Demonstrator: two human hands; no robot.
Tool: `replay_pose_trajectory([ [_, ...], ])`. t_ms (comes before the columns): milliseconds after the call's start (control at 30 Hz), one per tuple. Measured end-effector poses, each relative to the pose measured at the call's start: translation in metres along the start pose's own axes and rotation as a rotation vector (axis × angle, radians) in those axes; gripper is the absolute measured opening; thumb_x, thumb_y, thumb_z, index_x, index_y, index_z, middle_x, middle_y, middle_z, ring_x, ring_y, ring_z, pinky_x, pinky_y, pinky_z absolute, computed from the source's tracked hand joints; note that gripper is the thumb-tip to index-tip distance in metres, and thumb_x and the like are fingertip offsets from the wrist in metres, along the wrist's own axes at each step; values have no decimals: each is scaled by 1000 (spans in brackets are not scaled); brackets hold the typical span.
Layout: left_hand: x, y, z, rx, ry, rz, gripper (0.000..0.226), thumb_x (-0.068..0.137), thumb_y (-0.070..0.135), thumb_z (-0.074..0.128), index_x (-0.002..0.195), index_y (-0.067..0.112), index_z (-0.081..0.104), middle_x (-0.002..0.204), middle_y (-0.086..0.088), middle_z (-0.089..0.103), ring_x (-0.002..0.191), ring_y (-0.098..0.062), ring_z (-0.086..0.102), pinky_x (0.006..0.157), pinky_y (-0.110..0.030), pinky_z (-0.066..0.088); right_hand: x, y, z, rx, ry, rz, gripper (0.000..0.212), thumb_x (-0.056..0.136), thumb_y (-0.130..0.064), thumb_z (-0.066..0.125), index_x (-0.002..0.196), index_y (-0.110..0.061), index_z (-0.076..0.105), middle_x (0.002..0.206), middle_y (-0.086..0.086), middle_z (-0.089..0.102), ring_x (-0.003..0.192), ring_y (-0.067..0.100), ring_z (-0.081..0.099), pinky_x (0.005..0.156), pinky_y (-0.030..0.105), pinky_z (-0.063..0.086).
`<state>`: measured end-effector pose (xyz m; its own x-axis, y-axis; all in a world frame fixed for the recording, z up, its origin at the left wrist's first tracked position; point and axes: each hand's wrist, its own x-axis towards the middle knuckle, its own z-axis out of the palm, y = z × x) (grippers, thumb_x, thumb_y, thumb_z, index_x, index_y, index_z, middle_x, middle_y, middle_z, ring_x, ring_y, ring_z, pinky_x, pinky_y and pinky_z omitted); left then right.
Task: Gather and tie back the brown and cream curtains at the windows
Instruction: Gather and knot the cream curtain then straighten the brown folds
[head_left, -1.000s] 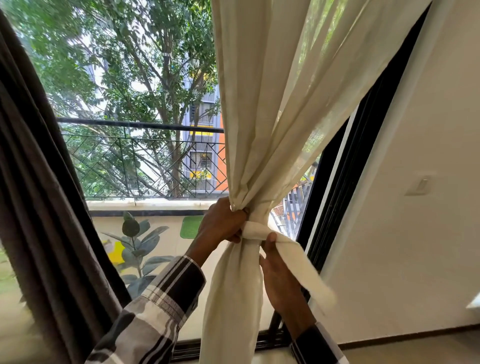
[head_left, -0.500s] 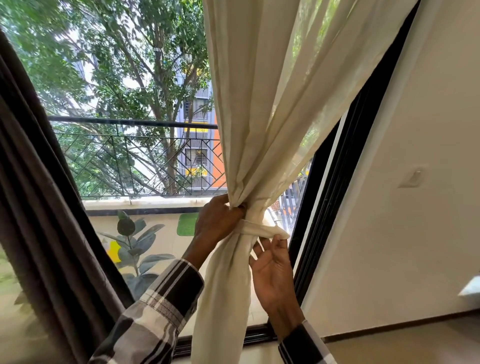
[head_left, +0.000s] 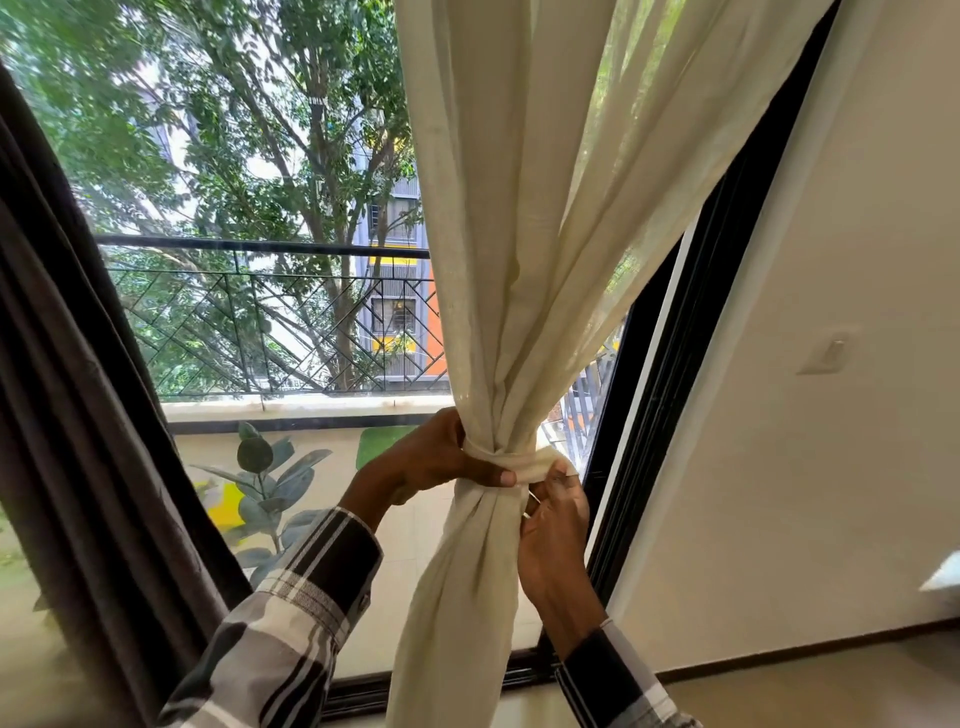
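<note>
Wrapping the tie round the cream curtain, we note the band runs level across the bunch, whose long axis hangs near vertical. Our left hand grips the gathered waist from the left, thumb pressed on the band. Our right hand sits just right of and below it, fingers pinching the loose tie end; this hand is nearer the end and should finish the tuck. Cloth: thin, matte, soft folds. The brown curtain hangs heavy at far left, untied as far as we see.
</note>
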<state>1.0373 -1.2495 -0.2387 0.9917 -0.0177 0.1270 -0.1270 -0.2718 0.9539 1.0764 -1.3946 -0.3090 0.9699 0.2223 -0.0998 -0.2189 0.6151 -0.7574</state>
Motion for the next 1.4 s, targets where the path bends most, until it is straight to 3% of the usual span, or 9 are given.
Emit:
replay_pose_trajectory([
  [133, 3, -1, 2, -47, 75, 2, 48, 66, 5, 86, 109, 17, 68, 108, -1, 72, 105, -18, 66, 93, -40, 54, 6, -2, -2, -32, 93, -116, 18, 104, -32, 45, 99, -26, 61, 99, -3, 69, 85, 16, 67, 76, 36, 52],
  [300, 10, -7, 6, -107, 208, -45, 47, 63, 11, 88, 102, 26, 66, 103, 4, 72, 100, -13, 66, 87, -31, 56, 13, 1, -8, -58, 120, -204, 16, 104, -29, 47, 96, -25, 61, 89, -11, 71, 82, 16, 69, 74, 41, 55],
  [467, 10, -6, 4, -132, 63, -35, 48, 71, 5, 82, 115, 15, 64, 109, -4, 72, 102, -20, 68, 82, -37, 57, 26, 1, -3, -116, 85, -22, 20, 103, -23, 48, 105, -20, 68, 106, 9, 72, 87, 21, 68, 79, 41, 55],
  [633, 12, -3, -2, -46, -50, -64, 52, 77, 5, 77, 125, 10, 57, 116, -9, 68, 107, -24, 66, 84, -40, 57, 35, 0, 6, -241, -79, 157, 33, 88, -16, 52, 115, -6, 70, 112, 26, 69, 107, 45, 64, 96, 59, 50],
  [867, 11, -1, -7, 90, -85, -140, 47, 80, 24, 77, 123, 22, 57, 116, 0, 66, 103, -19, 66, 79, -43, 59, 39, -1, 11, -337, -185, 387, 31, 96, -25, 55, 117, -5, 67, 116, 27, 67, 110, 40, 64, 105, 56, 43],
  [1000, 11, 7, -10, 264, -146, -111, 38, 82, 32, 74, 115, 22, 60, 108, 2, 66, 92, -14, 63, 79, -35, 56, 42, -5, 8, -432, -270, 416, 30, 102, -29, 51, 110, -6, 67, 95, 18, 72, 78, 25, 70, 74, 39, 59],
  [1067, 12, 9, -12, 366, -147, -53, 49, 77, 42, 77, 119, 25, 61, 110, 7, 68, 96, -11, 64, 85, -35, 56, 43, -9, 6, -453, -326, 423, 29, 102, -26, 49, 102, -5, 68, 82, 13, 72, 66, 20, 68, 64, 34, 58],
  [1267, 15, 9, -15, 629, -79, -43, 67, 69, 68, 69, 126, 36, 55, 119, 12, 64, 98, -11, 64, 87, -37, 56, 39, -14, 2, -514, -365, 323, 27, 99, -16, 52, 96, -4, 76, 100, 24, 72, 81, 28, 69, 83, 44, 55],
  [1400, 15, 4, -16, 617, -56, -96, 70, 63, 77, 63, 118, 35, 58, 101, 2, 71, 72, -17, 72, 66, -38, 60, 26, 7, -2, -608, -11, -97, 17, 91, -26, 60, 103, -21, 71, 102, 9, 73, 95, 24, 69, 83, 43, 58],
])
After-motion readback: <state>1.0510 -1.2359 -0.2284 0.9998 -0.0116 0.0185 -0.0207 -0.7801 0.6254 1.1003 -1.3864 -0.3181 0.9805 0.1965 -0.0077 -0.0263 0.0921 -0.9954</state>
